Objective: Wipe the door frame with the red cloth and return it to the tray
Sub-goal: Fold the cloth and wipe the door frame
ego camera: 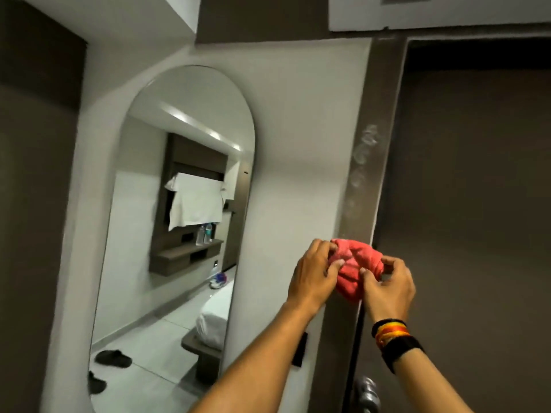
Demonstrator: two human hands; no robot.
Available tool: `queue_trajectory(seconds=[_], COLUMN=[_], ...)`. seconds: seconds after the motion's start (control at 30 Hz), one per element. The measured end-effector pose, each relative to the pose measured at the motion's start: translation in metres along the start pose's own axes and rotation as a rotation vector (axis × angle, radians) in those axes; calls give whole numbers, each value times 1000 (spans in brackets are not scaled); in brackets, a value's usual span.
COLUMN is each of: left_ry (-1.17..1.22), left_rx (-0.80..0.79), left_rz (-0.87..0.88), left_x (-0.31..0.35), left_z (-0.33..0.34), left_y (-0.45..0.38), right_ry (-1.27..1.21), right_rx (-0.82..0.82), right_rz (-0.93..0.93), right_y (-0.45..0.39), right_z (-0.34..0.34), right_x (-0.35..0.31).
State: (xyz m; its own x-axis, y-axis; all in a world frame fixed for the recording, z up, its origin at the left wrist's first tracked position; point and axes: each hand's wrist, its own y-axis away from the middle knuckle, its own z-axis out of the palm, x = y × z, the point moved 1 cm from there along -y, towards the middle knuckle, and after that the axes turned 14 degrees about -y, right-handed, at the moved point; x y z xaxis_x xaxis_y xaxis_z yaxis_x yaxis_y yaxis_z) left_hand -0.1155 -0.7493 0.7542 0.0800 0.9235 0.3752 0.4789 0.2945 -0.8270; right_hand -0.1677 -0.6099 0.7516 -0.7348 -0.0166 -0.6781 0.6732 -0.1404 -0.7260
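Note:
The red cloth (354, 265) is bunched up and held in front of the grey-brown door frame (372, 150), which runs up the right of the white wall. My left hand (314, 272) grips the cloth's left side. My right hand (387, 289) pinches its right side, with bands on the wrist. Whitish smudges mark the frame above the cloth. No tray is in view.
A dark door (477, 204) fills the right, with a metal handle (368, 391) low down. A tall arched mirror (179, 234) hangs on the white wall to the left and reflects a room with a bed, a shelf and shoes. A dark panel (299, 350) sits beside the frame.

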Motion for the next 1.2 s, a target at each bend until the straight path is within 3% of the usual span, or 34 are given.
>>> queue_trajectory(seconds=[0.13, 0.23, 0.33, 0.4, 0.57, 0.7, 0.97, 1.2], left_ry=[23, 69, -13, -150, -273, -333, -444, -469], left_rx=[-83, -78, -50, 22, 251, 343, 372, 353], left_rz=[-22, -17, 61, 195, 417, 346, 314, 350], left_x=[-36, -45, -56, -66, -92, -102, -77, -80], left_z=[24, 40, 45, 46, 51, 57, 67, 71], left_y=[-3, -10, -13, -16, -35, -58, -111, -111], right_ry=[81, 240, 525, 599, 557, 639, 641, 637], right_rx=[82, 131, 36, -41, -80, -56, -2, 45], right_rz=[-8, -194, -415, -408, -341, -435, -583, -558], right_y=[10, 16, 27, 37, 40, -7, -172, -79], right_z=[26, 36, 49, 63, 93, 97, 124, 112], right_x=[19, 35, 63, 80, 89, 69, -54, 24])
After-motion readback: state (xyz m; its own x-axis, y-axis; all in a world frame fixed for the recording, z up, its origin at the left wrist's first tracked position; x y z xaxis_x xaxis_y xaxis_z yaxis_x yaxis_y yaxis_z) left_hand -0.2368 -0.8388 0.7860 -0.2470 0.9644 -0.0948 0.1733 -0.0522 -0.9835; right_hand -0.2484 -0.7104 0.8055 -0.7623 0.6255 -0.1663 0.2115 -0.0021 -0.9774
